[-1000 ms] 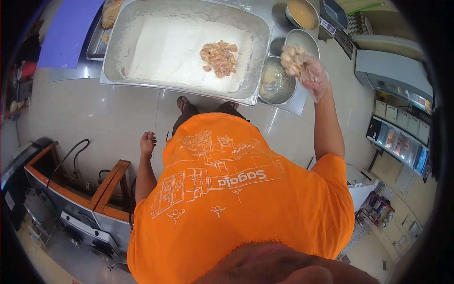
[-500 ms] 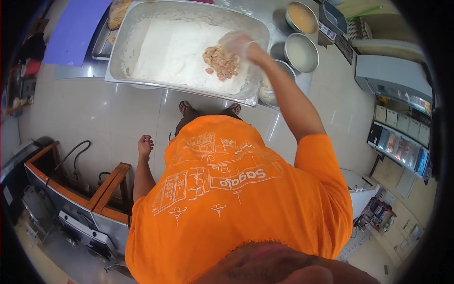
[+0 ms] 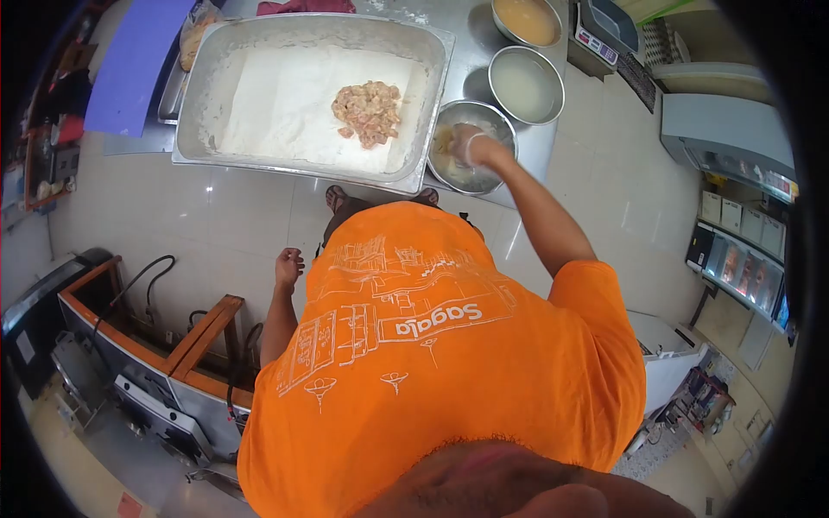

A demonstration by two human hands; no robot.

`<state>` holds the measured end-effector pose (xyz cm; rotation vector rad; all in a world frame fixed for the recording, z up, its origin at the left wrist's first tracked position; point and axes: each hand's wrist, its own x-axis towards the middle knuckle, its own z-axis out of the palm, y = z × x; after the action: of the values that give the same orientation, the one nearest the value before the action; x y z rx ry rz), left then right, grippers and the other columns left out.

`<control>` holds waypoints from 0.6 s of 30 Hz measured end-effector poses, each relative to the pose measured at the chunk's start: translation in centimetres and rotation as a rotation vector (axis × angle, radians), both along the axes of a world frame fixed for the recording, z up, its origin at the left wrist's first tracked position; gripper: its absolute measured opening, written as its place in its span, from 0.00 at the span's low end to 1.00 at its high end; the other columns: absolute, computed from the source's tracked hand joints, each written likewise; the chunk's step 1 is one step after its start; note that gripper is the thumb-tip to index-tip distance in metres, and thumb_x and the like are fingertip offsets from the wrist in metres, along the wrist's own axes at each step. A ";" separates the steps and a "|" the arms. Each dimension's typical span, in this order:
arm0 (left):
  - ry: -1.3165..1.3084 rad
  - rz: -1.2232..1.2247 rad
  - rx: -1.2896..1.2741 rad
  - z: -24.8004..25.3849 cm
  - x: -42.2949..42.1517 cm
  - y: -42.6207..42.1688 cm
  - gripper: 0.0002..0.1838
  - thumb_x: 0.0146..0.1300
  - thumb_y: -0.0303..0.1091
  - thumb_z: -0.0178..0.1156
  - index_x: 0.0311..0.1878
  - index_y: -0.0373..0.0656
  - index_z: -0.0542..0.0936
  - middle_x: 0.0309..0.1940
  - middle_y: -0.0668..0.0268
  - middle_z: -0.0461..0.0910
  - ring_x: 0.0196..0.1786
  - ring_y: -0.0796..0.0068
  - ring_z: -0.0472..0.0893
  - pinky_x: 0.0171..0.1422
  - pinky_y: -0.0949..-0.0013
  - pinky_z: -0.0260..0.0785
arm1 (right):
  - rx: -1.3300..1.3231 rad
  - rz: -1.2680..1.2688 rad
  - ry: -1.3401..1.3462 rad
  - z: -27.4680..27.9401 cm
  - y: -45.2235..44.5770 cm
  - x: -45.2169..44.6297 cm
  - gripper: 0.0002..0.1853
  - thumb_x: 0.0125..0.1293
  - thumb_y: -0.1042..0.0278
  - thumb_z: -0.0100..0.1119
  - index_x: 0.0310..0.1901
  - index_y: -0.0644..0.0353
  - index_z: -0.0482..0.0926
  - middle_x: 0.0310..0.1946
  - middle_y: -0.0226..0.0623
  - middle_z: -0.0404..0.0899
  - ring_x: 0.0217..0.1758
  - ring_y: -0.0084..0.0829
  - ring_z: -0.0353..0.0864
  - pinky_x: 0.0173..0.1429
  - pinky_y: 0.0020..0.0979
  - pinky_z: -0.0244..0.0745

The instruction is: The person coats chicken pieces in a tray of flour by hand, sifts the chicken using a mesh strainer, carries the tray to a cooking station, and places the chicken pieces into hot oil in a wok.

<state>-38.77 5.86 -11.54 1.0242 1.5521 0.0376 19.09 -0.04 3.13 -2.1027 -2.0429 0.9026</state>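
My right hand [image 3: 469, 145], in what looks like a clear plastic glove, reaches down into the nearest metal bowl [image 3: 509, 129]. Its fingertips are hidden against the pale contents of that bowl, so I cannot tell what they grip. Just left of the bowl is a deep metal tray [image 3: 186, 129] with a layer of white flour [image 3: 268, 104]. A heap of raw, marinated meat pieces [image 3: 369, 110] lies on the flour toward the right side. My left hand [image 3: 289, 266] hangs low beside my body, fingers curled, with nothing visible in it.
Two more metal bowls stand beyond, one with whitish liquid [image 3: 527, 86] and one with orange-brown liquid [image 3: 527, 22]. A scale [image 3: 596, 41] is at the far right. A red cloth [image 3: 306, 6] lies behind the tray. Wood-edged equipment [image 3: 173, 363] stands at lower left.
My right hand has moved from above the meat in the tray, rightward and down into the nearest bowl. The meat stays on the flour. The view has shifted slightly.
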 end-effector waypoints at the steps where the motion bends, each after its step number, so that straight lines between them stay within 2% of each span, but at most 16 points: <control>1: -0.003 0.005 -0.016 -0.1 0.0 -0.5 0.12 0.71 0.41 0.55 0.46 0.44 0.78 0.32 0.64 0.80 0.32 0.74 0.80 0.33 0.69 0.72 | 0.029 -0.040 0.041 0.0 0.5 -1.3 0.13 0.58 0.68 0.59 0.40 0.68 0.81 0.37 0.56 0.83 0.40 0.58 0.81 0.48 0.44 0.77; 2: 0.005 0.018 -0.016 -0.1 -0.1 -1.0 0.12 0.70 0.42 0.55 0.46 0.44 0.78 0.32 0.64 0.80 0.31 0.74 0.80 0.32 0.69 0.72 | 0.058 -0.079 0.082 0.0 1.0 -2.6 0.13 0.56 0.70 0.60 0.41 0.69 0.81 0.38 0.56 0.83 0.40 0.59 0.81 0.48 0.45 0.77; 4: 0.024 0.014 -0.015 0.2 -0.2 -1.5 0.12 0.70 0.42 0.55 0.46 0.44 0.78 0.32 0.64 0.80 0.31 0.74 0.80 0.32 0.69 0.72 | -0.061 -0.355 0.082 -1.9 1.4 -4.4 0.16 0.53 0.70 0.63 0.43 0.69 0.81 0.37 0.57 0.83 0.38 0.59 0.80 0.48 0.45 0.77; 7: 0.014 0.037 -0.005 0.5 0.2 -1.3 0.12 0.71 0.42 0.55 0.46 0.44 0.78 0.32 0.64 0.80 0.31 0.74 0.80 0.32 0.69 0.72 | -0.077 -0.653 0.554 -3.0 1.7 -5.0 0.21 0.51 0.74 0.59 0.48 0.72 0.79 0.38 0.58 0.84 0.38 0.48 0.85 0.45 0.42 0.79; 8: 0.010 0.053 -0.006 0.7 0.0 -1.6 0.12 0.71 0.42 0.54 0.46 0.44 0.78 0.32 0.64 0.80 0.31 0.74 0.80 0.32 0.69 0.72 | -0.152 -0.626 0.544 -2.6 1.4 -4.2 0.21 0.52 0.74 0.59 0.50 0.70 0.78 0.37 0.53 0.83 0.35 0.43 0.83 0.41 0.40 0.78; 9: 0.005 0.064 -0.007 0.7 -0.3 -1.6 0.12 0.71 0.42 0.54 0.46 0.44 0.78 0.32 0.65 0.80 0.31 0.74 0.80 0.32 0.69 0.72 | -0.228 -0.596 0.531 0.4 1.7 -4.0 0.21 0.52 0.74 0.59 0.51 0.69 0.77 0.35 0.48 0.83 0.32 0.38 0.81 0.38 0.38 0.77; 11: -0.007 0.087 -0.009 0.7 -1.0 -1.0 0.11 0.71 0.41 0.54 0.45 0.44 0.78 0.32 0.65 0.79 0.31 0.74 0.80 0.33 0.69 0.72 | -0.272 -0.911 0.855 3.6 1.2 -3.6 0.18 0.52 0.73 0.62 0.46 0.68 0.78 0.30 0.40 0.81 0.31 0.31 0.79 0.37 0.34 0.75; 12: 0.013 0.094 0.009 0.9 -1.0 -0.8 0.11 0.71 0.41 0.54 0.46 0.44 0.78 0.32 0.65 0.79 0.31 0.75 0.80 0.33 0.69 0.72 | -0.123 -0.836 0.857 -1.2 0.1 -1.9 0.17 0.55 0.71 0.61 0.48 0.65 0.79 0.31 0.37 0.81 0.31 0.30 0.79 0.37 0.32 0.75; 15: 0.062 0.105 0.040 2.2 -1.2 -0.6 0.11 0.72 0.41 0.54 0.46 0.44 0.78 0.32 0.65 0.79 0.31 0.75 0.80 0.33 0.70 0.72 | -0.058 -0.697 0.585 4.3 -1.0 -1.7 0.16 0.58 0.70 0.62 0.48 0.65 0.79 0.33 0.37 0.81 0.34 0.32 0.81 0.39 0.33 0.77; 18: 0.097 0.112 0.055 3.2 -1.9 -0.1 0.11 0.73 0.41 0.54 0.46 0.44 0.78 0.32 0.66 0.79 0.31 0.76 0.79 0.34 0.71 0.71 | 0.140 -0.493 0.164 1.4 -3.3 1.0 0.15 0.60 0.71 0.62 0.49 0.65 0.78 0.35 0.36 0.81 0.35 0.32 0.81 0.39 0.35 0.77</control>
<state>-40.72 5.79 -8.34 0.9935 1.7038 0.1098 20.05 -3.30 4.53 -2.2148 -1.3687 0.7898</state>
